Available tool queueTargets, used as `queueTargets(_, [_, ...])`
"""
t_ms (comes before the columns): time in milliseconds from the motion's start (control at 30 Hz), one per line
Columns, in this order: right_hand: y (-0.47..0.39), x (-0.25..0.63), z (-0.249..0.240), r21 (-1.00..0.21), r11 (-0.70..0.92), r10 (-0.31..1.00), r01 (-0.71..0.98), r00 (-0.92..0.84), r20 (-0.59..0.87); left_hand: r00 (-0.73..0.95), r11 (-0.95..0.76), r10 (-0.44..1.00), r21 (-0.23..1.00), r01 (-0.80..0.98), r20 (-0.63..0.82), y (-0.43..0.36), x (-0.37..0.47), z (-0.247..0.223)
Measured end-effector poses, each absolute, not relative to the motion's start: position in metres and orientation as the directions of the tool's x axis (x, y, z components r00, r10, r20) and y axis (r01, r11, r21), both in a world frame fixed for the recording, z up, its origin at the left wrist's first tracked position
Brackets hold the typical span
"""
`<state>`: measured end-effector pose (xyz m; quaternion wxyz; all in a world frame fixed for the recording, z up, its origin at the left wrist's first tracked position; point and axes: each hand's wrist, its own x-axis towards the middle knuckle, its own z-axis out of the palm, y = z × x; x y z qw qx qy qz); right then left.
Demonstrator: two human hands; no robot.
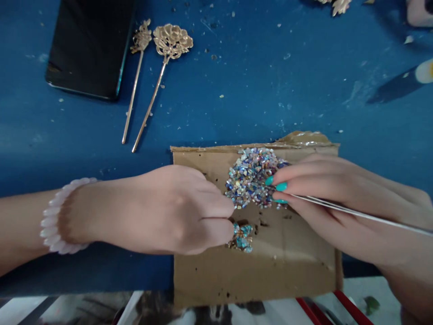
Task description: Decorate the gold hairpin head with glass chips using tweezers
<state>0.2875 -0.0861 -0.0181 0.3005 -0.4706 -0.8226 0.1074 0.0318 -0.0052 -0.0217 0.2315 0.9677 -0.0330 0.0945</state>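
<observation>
My left hand [182, 212], with a pale bead bracelet at the wrist, is closed on a gold ornament [242, 237] set with turquoise chips. Only the ornament's stone-covered end shows; the rest is hidden by my fingers. In my right hand [324, 194] is a thin pair of tweezers [355, 211], pinched between the fingers. Their tips reach the right side of a pile of small multicoloured stone chips [250, 174]; whether they grip a chip I cannot tell. Beneath both hands lies a piece of cardboard [270, 275].
Two gold hairpins [172, 43] with openwork heads lie at the upper left beside a black phone [89, 49]. Another gold piece [340, 6] sits at the top right edge. A white-ended object [424, 72] is at the far right. Small crumbs dot the blue table [237, 104].
</observation>
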Motion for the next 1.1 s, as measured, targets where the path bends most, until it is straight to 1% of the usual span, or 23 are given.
queueTargets(133, [-0.0847, 0.2862, -0.0183, -0.453, 0.562, 0.819, 0.692, -0.387, 0.424, 0.979, -0.901, -0.029, 0.42, -0.113, 0.203, -0.0059, 0.0319, -0.0209])
queueTargets(300, [-0.0846, 0.2864, -0.0144, -0.459, 0.534, 0.84, 0.71, -0.387, 0.379, 0.98, -0.899, -0.025, 0.424, -0.107, 0.195, -0.0063, 0.0319, -0.0207])
queueTargets(333, [-0.0843, 0.2863, -0.0137, -0.443, 0.553, 0.83, 0.706, -0.423, 0.363, 0.98, -0.897, -0.024, 0.428, -0.109, 0.199, -0.0062, 0.0319, -0.021])
queueTargets(367, [-0.0839, 0.2861, -0.0132, -0.434, 0.554, 0.824, 0.71, -0.397, 0.403, 0.979, -0.896, -0.023, 0.431, -0.11, 0.201, -0.0061, 0.0319, -0.0212])
queueTargets(400, [-0.0835, 0.2859, -0.0128, -0.428, 0.562, 0.822, 0.708, -0.424, 0.38, 0.979, -0.894, -0.022, 0.435, -0.109, 0.201, -0.006, 0.0319, -0.0214])
queueTargets(433, [-0.0832, 0.2858, -0.0127, -0.417, 0.572, 0.809, 0.706, -0.402, 0.429, 0.979, -0.893, -0.019, 0.438, -0.108, 0.202, -0.0058, 0.0319, -0.0215])
queueTargets(600, [-0.0836, 0.2874, -0.0125, -0.413, 0.575, 0.812, 0.706, -0.434, 0.39, 0.98, -0.894, -0.022, 0.434, -0.107, 0.196, -0.0061, 0.0314, -0.0207])
queueTargets(667, [-0.0845, 0.2882, -0.0135, -0.414, 0.583, 0.806, 0.7, -0.43, 0.408, 0.981, -0.9, -0.024, 0.422, -0.104, 0.19, -0.0066, 0.0311, -0.0208])
queueTargets(733, [-0.0858, 0.2891, -0.0154, -0.428, 0.578, 0.808, 0.695, -0.411, 0.423, 0.982, -0.905, -0.027, 0.414, -0.102, 0.185, -0.0072, 0.0308, -0.0213])
queueTargets(933, [-0.089, 0.2926, -0.0178, -0.515, 0.529, 0.849, 0.675, -0.406, 0.339, 0.982, -0.908, -0.037, 0.405, -0.109, 0.183, -0.0073, 0.0303, -0.0231])
queueTargets(1000, [-0.0886, 0.2926, -0.0159, -0.501, 0.54, 0.841, 0.676, -0.414, 0.348, 0.982, -0.91, -0.035, 0.401, -0.109, 0.188, -0.0066, 0.0302, -0.0229])
queueTargets(1100, [-0.0872, 0.2909, -0.0124, -0.448, 0.56, 0.823, 0.697, -0.406, 0.397, 0.981, -0.909, -0.035, 0.402, -0.11, 0.19, -0.0057, 0.0304, -0.0216])
